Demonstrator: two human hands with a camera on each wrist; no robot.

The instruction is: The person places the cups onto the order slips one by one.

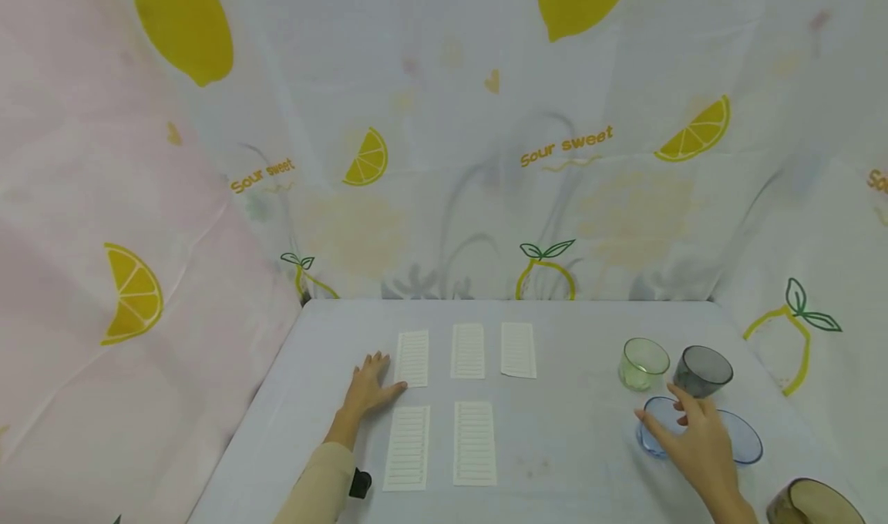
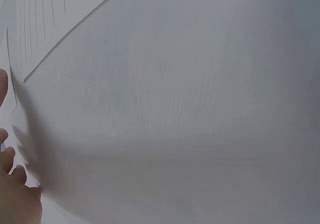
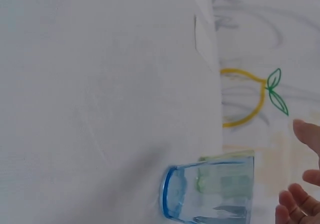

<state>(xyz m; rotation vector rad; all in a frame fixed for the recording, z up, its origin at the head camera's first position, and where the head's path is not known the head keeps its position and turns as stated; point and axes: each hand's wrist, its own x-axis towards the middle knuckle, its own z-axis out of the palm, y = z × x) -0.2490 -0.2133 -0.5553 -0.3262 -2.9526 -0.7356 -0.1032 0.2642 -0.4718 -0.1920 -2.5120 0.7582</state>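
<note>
My left hand [image 1: 370,391] lies low over the table with its fingers spread. Its thumb reaches the bottom edge of the upper left ruled paper slip [image 1: 413,358]; whether they touch I cannot tell. A blue glass [image 1: 650,435] stands upright under my right hand [image 1: 701,443], whose thumb and fingers are parted above the rim. In the right wrist view that hand [image 3: 302,199] shows apart from the blue glass [image 3: 215,191]. Another blue glass [image 1: 745,438] sits to the right, partly hidden by the hand. Just behind are a green glass [image 1: 640,370] and a grey glass [image 1: 702,374].
More ruled slips lie in two rows: one slip [image 1: 468,351] and another [image 1: 519,351] at the back, two [image 1: 407,447] [image 1: 475,443] in front. A brown glass [image 1: 812,505] stands at the near right. Lemon-printed cloth [image 1: 444,223] hangs behind the white table [image 1: 576,462].
</note>
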